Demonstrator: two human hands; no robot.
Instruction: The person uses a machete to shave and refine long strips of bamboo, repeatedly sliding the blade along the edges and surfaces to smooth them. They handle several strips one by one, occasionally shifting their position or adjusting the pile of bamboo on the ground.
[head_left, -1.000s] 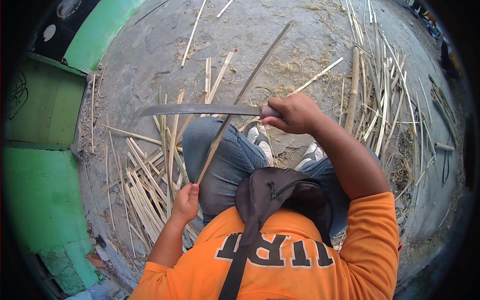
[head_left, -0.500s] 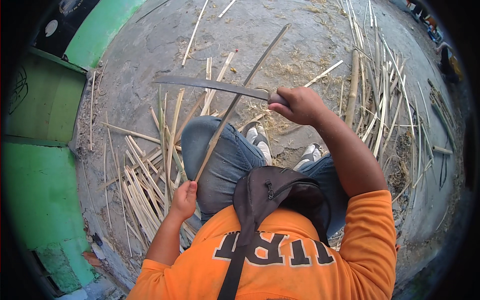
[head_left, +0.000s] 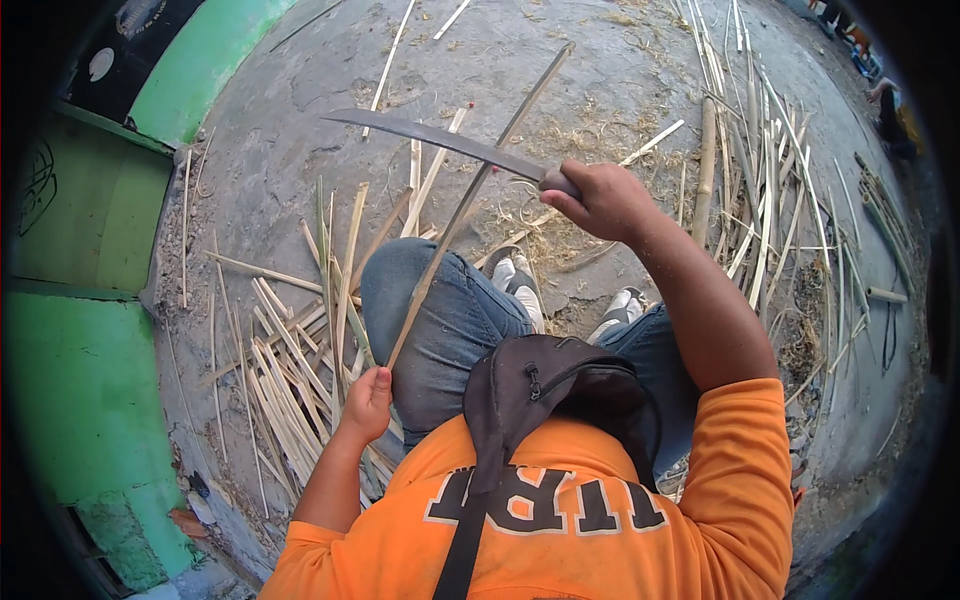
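Observation:
My left hand (head_left: pixel 368 405) is closed around the near end of a long bamboo strip (head_left: pixel 440 258), low beside my left thigh. The strip slants up and away to the right, passing over my knee. In my right hand (head_left: pixel 608 203) is the wooden handle of a machete (head_left: pixel 430 133), gripped in a closed fist. Its long, slightly curved blade points left and crosses the upper half of the strip. Whether blade and strip touch at the crossing, I cannot tell for certain. My jeans-covered left leg (head_left: pixel 425 300) lies beneath the strip.
Pale split bamboo strips (head_left: pixel 285 395) lie heaped by my left side. More strips and poles (head_left: pixel 765 190) stretch along the right. Shavings (head_left: pixel 540 215) litter the concrete ahead. A green wall (head_left: pixel 85 390) stands at left, and a black bag (head_left: pixel 540 385) rests on my lap.
The machete's blade has tilted, its tip swinging up and away from me, while the handle has shifted slightly right. My left hand and the strip have barely moved.

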